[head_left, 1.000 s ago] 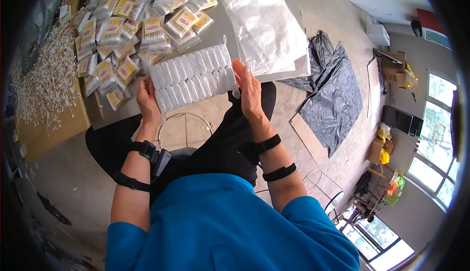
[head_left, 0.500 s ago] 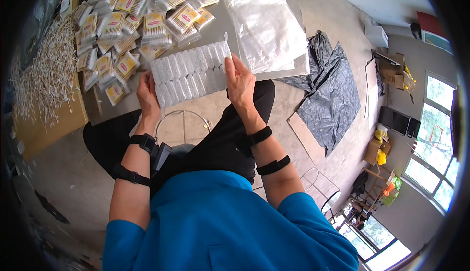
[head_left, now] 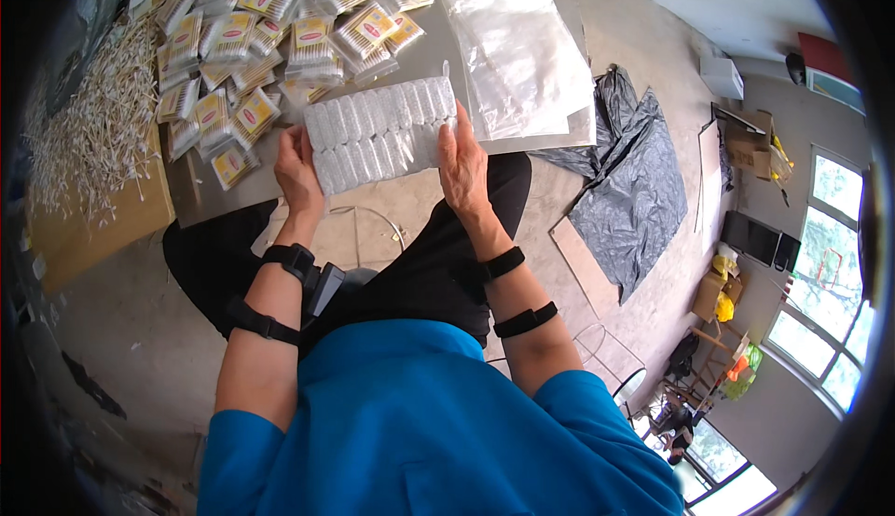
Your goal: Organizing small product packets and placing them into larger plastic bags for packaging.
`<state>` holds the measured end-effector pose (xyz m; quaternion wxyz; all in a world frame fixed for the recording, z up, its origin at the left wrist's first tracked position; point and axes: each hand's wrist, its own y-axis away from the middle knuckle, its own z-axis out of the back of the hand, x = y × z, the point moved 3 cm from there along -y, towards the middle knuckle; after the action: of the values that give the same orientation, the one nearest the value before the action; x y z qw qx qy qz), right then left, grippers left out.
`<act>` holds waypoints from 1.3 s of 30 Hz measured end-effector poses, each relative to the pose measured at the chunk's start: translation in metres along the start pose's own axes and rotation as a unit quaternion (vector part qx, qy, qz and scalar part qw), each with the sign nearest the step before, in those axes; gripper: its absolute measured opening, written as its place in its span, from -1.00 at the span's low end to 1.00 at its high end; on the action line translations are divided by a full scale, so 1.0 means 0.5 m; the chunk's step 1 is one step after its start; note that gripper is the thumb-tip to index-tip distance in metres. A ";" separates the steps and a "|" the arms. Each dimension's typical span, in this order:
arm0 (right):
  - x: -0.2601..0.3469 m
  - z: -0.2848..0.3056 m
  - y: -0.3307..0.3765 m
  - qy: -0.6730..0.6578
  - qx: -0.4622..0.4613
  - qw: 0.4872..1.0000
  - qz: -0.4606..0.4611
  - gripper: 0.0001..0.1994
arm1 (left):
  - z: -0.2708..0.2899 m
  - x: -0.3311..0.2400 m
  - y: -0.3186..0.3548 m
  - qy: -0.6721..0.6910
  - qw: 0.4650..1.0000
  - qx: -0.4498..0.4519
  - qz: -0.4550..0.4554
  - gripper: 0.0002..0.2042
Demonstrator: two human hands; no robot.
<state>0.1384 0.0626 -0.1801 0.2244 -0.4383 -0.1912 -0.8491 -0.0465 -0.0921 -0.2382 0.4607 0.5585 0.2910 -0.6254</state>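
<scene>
I'm seeing the left hand (head_left: pixel 299 173) and right hand (head_left: pixel 462 166) clasping a white block (head_left: pixel 380 136) by its ends, 2 rows already sitting aligned between them; beyond the grip, many swab packets (head_left: pixel 309 47) are lying loose.

Open room above the flat transparent bags (head_left: pixel 517 45); beyond the white bundle (head_left: pixel 380 134), heaped swab packets (head_left: pixel 312 42) in the way.
</scene>
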 end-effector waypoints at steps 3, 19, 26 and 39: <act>-0.002 0.001 0.001 -0.011 -0.031 0.999 0.032 -0.45 | -0.005 -0.021 -0.002 -0.109 0.993 -0.011 -0.046 -0.82; -0.017 0.016 0.055 -0.124 -0.178 0.975 -0.037 -0.53 | -0.002 -0.049 -0.011 -0.282 0.959 0.022 0.009 -0.93; 0.085 0.019 0.119 0.127 -0.216 0.956 0.154 -0.55 | 0.028 -0.010 -0.021 -0.108 0.991 0.050 -0.054 -0.79; 0.103 -0.069 0.177 -0.084 0.036 0.995 0.038 -0.83 | 0.020 -0.115 0.031 0.170 0.968 0.160 0.090 -0.80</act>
<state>0.1377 -0.0393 -0.1448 0.2554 -0.5064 -0.2227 -0.7930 -0.0397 -0.0926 -0.1784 0.3642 0.7468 0.2097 -0.5155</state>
